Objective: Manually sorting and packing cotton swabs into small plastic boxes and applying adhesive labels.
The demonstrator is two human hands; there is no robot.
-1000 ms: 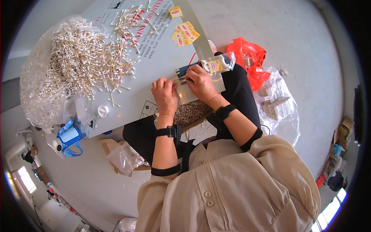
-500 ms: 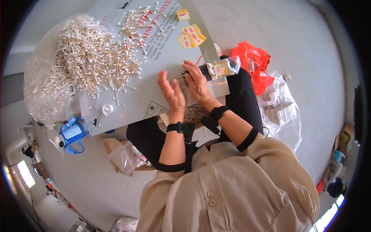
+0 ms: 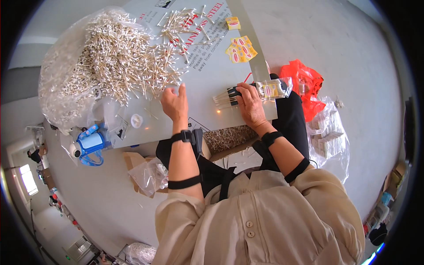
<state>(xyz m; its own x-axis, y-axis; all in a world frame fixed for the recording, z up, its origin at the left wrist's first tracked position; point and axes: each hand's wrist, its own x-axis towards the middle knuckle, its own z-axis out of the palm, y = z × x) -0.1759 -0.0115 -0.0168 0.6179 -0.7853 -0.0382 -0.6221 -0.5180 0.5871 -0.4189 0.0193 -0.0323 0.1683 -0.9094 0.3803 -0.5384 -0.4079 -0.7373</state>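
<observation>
A large heap of cotton swabs (image 3: 115,57) spills from a clear plastic bag on the table. My left hand (image 3: 175,105) is at the heap's right edge, thumb and fingers apart, with nothing visible in it. Near the table's right corner, my right hand (image 3: 251,104) curls over a flat black holder (image 3: 232,93). A row of cotton swabs (image 3: 224,98) sticks out on its left side. Beyond the hand's right side lies a clear packet of swabs (image 3: 271,89) with a yellow label. How the holder meets the packet is hidden under my fingers.
Yellow cards (image 3: 241,49) lie at the table's far right. A white round lid (image 3: 137,120) and a blue bottle (image 3: 90,143) are at the left edge. An open carton of swabs (image 3: 229,138) sits below the front edge. A red bag (image 3: 304,84) and a clear bag of packs (image 3: 329,132) lie right.
My left hand has left the swabs beside my right hand and moved left to the heap. The right hand stays over the holder, its fingers now more curled. The whole view has shifted slightly.
</observation>
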